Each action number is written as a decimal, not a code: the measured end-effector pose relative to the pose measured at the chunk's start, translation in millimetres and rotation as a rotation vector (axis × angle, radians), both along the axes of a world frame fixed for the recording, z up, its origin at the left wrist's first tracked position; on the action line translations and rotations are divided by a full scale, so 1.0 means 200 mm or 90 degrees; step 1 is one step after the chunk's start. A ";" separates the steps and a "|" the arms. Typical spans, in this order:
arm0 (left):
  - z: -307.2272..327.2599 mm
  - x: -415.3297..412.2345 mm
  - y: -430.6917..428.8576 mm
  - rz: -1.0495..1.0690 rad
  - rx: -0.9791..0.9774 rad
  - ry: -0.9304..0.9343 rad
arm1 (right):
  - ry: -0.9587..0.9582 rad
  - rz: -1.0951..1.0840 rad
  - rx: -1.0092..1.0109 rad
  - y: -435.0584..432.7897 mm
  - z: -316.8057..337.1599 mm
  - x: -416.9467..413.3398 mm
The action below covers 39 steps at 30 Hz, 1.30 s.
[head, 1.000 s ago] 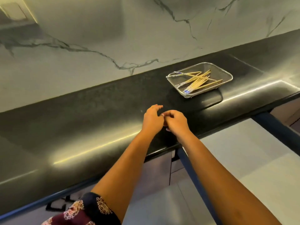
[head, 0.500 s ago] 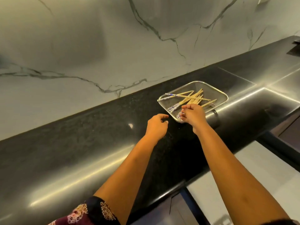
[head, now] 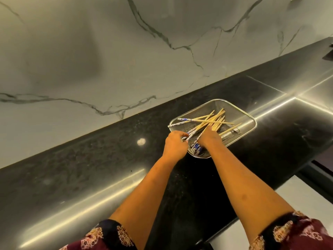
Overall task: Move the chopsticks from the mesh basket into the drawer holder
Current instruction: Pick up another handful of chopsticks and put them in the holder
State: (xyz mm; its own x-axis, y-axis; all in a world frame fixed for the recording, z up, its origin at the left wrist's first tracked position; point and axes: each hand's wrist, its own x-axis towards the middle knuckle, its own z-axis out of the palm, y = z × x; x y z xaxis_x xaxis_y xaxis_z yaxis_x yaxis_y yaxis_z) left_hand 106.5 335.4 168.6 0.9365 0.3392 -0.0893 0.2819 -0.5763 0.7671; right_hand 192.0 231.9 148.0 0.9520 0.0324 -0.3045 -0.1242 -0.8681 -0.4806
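Fingers (head: 182,135) of left hand (head: 175,144) and right hand (head: 209,137) curled round blue-patterned chopsticks (head: 213,121) in mesh basket (head: 240,112)

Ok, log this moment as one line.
phase: pickup | left hand: pinches chopsticks by patterned ends | right hand: on chopsticks, grip hidden | mesh basket: on black counter | drawer: not in view

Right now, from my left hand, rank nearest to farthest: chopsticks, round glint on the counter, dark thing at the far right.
1. Chopsticks, touching the left hand.
2. Glint, to its left.
3. Dark thing, far right.
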 end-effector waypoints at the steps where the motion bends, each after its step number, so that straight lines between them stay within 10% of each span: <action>1: -0.01 0.02 0.00 0.002 0.013 -0.006 | 0.023 -0.010 0.026 0.00 0.00 0.01; 9: -0.02 0.12 0.00 -0.031 0.045 0.004 | 0.225 -0.189 0.339 -0.02 0.05 0.07; 25: -0.05 0.15 0.06 0.009 -0.017 -0.034 | 0.311 -0.197 0.536 -0.03 0.11 0.05; 33: 0.05 0.13 0.12 0.150 -0.376 0.042 | 0.284 -0.175 0.722 -0.04 0.29 -0.09; 39: 0.14 0.04 0.29 -0.049 -0.721 0.276 | 0.306 -0.102 0.792 0.09 0.35 -0.31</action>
